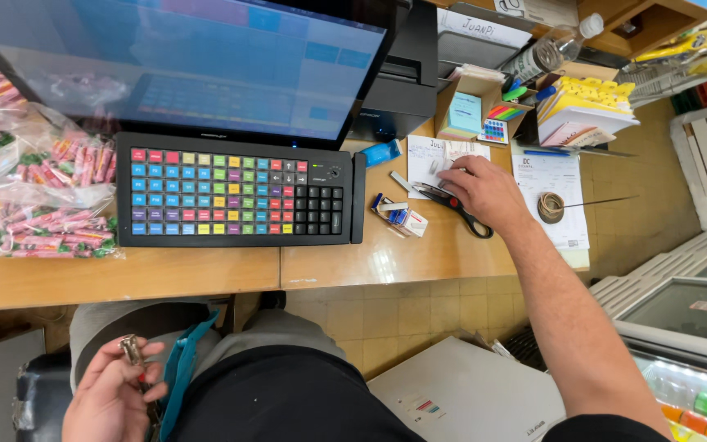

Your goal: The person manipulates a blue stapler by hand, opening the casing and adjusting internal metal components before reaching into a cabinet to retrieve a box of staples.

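Now scissors (pixel 454 206) flat, tips upper-left, right hand (pixel 484 190) on.

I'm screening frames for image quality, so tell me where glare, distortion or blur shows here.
Head view: the dark touchscreen monitor mirrors the keys and candy bags in its glass; the glossy wooden counter carries pale sheen; wide-angle distortion bows the counter's edges and stretches the right forearm; the left hand and right hand look reasonably sharp.

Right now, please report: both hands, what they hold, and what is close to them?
Left hand holds small metal piece over lap. Right hand rests on scissors on counter. Small box beside.
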